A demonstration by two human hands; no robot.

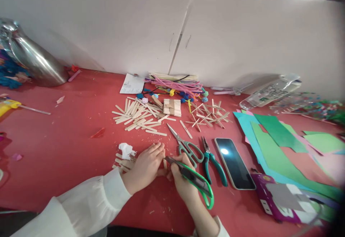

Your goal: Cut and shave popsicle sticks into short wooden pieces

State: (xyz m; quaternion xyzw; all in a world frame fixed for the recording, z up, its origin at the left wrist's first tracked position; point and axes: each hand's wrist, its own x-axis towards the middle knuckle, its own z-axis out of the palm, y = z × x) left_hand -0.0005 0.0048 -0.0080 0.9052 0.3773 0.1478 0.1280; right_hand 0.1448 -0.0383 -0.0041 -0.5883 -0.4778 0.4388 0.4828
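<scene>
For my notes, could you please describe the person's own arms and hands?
Both hands are bare: no gloves, rings or watch show. The left hand comes out of a long white sleeve with a wide, loose cuff at the wrist. Behind the right hand the forearm is uncovered; only a bit of white sleeve edge shows at the frame's bottom.

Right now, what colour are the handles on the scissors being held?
Bright green, on the dark-bladed scissors in the right hand; head view.
</scene>
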